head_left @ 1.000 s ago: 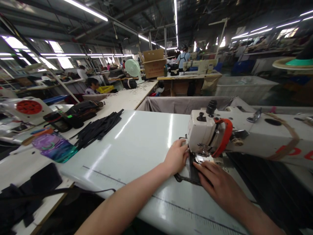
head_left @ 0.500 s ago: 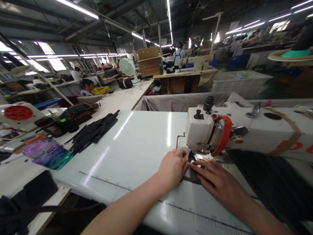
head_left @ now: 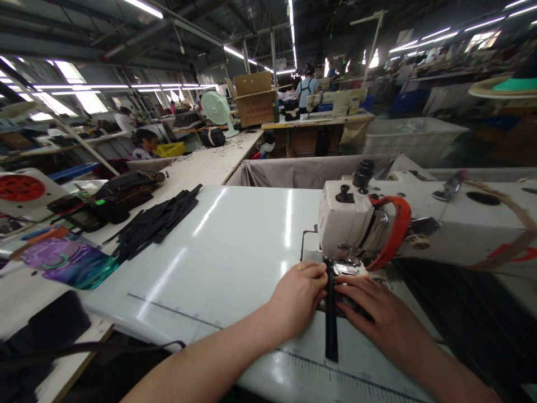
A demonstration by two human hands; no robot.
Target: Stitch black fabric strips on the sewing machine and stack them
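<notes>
A white sewing machine (head_left: 419, 224) with an orange guard stands on the white table (head_left: 235, 252). A narrow black strip (head_left: 331, 324) runs from under the presser foot back toward me. My left hand (head_left: 300, 294) lies on the table with its fingers pressed against the strip's left side. My right hand (head_left: 373, 316) rests flat on dark fabric to the right of the strip, fingers stretched toward the needle. What lies beneath my palms is hidden.
A pile of black strips (head_left: 157, 221) lies at the table's far left, beside dark bags (head_left: 121, 196) and a purple-teal plastic bag (head_left: 69, 263). A cloth bin (head_left: 310, 170) stands behind the table. A person (head_left: 145, 144) sits at the left; another person (head_left: 308, 89) stands far back.
A long black strip now stretches from the presser foot toward me between my hands; earlier only a short dark piece showed there. Both hands stayed by the needle.
</notes>
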